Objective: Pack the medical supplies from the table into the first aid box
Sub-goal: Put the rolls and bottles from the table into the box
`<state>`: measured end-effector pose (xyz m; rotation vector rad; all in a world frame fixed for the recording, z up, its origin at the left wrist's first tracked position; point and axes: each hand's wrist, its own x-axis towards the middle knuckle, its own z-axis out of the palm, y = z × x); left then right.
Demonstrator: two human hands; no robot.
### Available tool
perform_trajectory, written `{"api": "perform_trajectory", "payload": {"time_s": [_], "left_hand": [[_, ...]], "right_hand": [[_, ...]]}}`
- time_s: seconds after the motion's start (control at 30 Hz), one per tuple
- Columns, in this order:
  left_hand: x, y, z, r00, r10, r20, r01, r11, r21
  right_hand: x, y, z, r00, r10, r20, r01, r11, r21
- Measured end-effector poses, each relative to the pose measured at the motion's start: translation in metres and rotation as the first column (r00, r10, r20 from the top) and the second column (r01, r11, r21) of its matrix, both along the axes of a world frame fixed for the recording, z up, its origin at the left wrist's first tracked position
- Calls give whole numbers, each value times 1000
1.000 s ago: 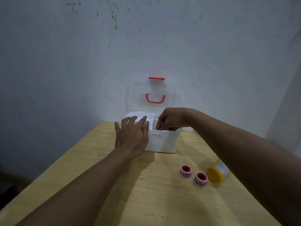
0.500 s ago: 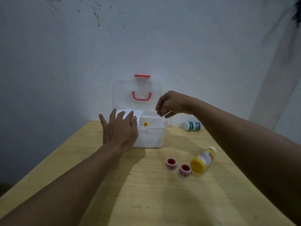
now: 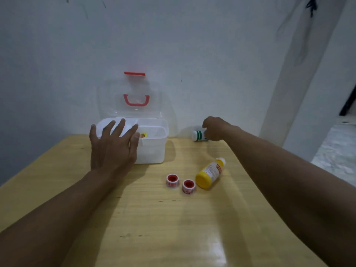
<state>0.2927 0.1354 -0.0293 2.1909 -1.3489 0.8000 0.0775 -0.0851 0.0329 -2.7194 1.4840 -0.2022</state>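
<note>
The white first aid box (image 3: pixel 154 149) stands at the table's far edge, its clear lid (image 3: pixel 133 97) with a red handle raised against the wall. A small yellow item (image 3: pixel 143 135) lies inside it. My left hand (image 3: pixel 113 149) rests flat, fingers spread, on the box's front left corner. My right hand (image 3: pixel 214 129) closes around a white bottle with a green label (image 3: pixel 198 135) lying by the wall, right of the box. A yellow bottle (image 3: pixel 210 174) lies on its side on the table. Beside it sit two red-and-white tape rolls (image 3: pixel 172 181) (image 3: pixel 188 186).
The wooden table (image 3: pixel 154 228) reaches the white wall (image 3: pixel 173 45) at the back. A white pillar (image 3: pixel 300 74) rises to the right, with tiled floor (image 3: pixel 335 151) beyond the table's right edge.
My right hand left the box opening, moved right and came down onto the green-labelled bottle. My left hand stayed on the box. The view shifted right.
</note>
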Motion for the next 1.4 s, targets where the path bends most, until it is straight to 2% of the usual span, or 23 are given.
{"api": "perform_trajectory", "payload": {"time_s": [0.13, 0.27, 0.6, 0.8, 0.93, 1.1, 1.3, 1.4], "left_hand": [[-2, -1, -1, 1000, -23, 7, 24, 998, -66], [-2, -2, 0, 1000, -22, 12, 23, 996, -88], [-1, -3, -2, 999, -26, 27, 29, 993, -119], [1, -2, -2, 1000, -20, 12, 22, 995, -93], [1, -1, 1, 1000, -9, -17, 8, 999, -41], [3, 5, 4, 998, -29, -56, 27, 999, -28], [9, 15, 5, 987, 7, -161, -3, 1000, 29], [9, 15, 5, 982, 11, -190, 0, 998, 57]], "right_hand": [[-12, -14, -20, 998, -32, -59, 31, 999, -16], [-18, -24, -31, 999, -45, -13, 44, 999, -9], [-25, -38, -40, 994, -100, -38, 99, 995, -26], [-37, -38, -42, 979, -151, -140, 138, 985, -98], [-43, -33, -33, 997, -75, -18, 74, 997, -29], [-35, -12, 3, 981, 56, 186, -40, 996, -86], [-10, 21, 45, 956, 167, 241, -136, 981, -139], [1, 35, 64, 927, 195, 320, -157, 977, -142]]}}
